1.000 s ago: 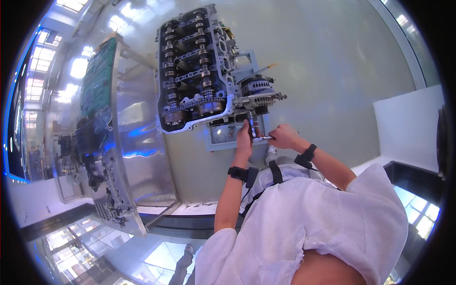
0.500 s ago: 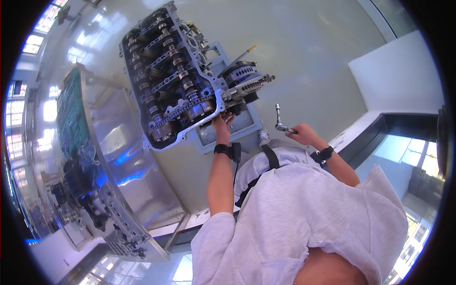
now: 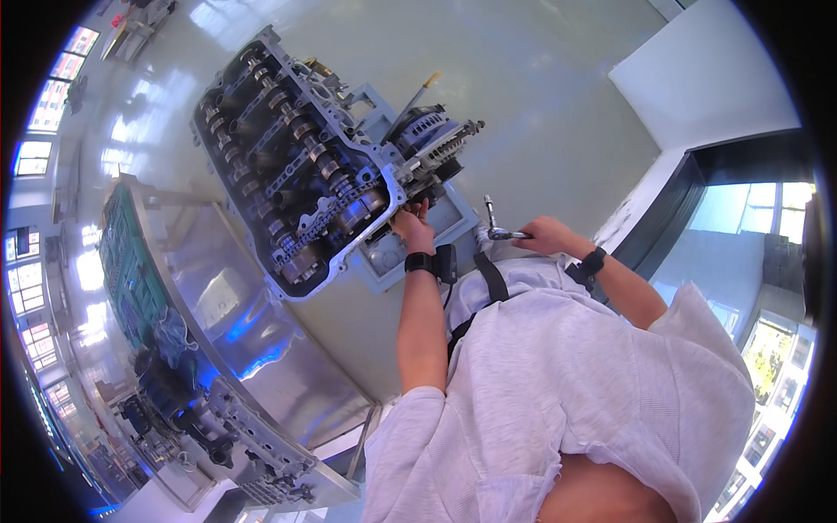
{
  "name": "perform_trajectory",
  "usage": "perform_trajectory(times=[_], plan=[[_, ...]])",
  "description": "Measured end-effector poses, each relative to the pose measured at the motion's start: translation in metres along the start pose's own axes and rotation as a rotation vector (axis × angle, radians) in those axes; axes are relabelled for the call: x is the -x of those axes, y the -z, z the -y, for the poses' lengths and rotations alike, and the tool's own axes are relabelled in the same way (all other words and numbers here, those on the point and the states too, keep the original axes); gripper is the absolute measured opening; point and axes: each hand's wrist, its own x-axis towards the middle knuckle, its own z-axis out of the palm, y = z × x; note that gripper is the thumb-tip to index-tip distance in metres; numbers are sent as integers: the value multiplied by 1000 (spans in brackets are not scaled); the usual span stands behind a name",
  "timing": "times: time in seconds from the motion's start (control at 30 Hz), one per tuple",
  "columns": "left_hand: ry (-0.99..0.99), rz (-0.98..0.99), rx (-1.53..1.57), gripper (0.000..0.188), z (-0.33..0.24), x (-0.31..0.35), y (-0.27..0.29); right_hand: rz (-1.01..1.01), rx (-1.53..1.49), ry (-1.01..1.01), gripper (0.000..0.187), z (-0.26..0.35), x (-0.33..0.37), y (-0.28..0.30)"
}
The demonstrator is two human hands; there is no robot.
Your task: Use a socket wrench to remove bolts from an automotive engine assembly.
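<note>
Showing two bare camshafts (image 3: 327,166), a long grey metal engine (image 3: 292,187) sits above a pale blue-grey rectangular frame (image 3: 455,232). A round silver alternator (image 3: 423,126) juts from the engine's right side. At the engine's near right corner the left hand (image 3: 414,227) is half curled, its hold impossible to tell; right of the engine, the right hand (image 3: 547,235) wraps around a silver ratchet wrench (image 3: 500,234).
</note>
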Motion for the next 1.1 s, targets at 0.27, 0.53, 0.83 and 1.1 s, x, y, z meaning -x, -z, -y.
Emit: perform_trajectory(times=[0.27, 0.53, 0.83, 1.1], plan=[[-159, 537, -561, 28, -34, -31, 77, 171, 399, 225, 47, 76, -64, -4], [-77, 567, -741, 29, -46, 12, 72, 50, 464, 328, 48, 90, -115, -39], [45, 493, -636, 20, -40, 8, 65, 32, 469, 337, 44, 85, -129, -58], [33, 461, -558, 21, -38, 14, 55, -6, 313, 432, 40, 82, -122, -68]])
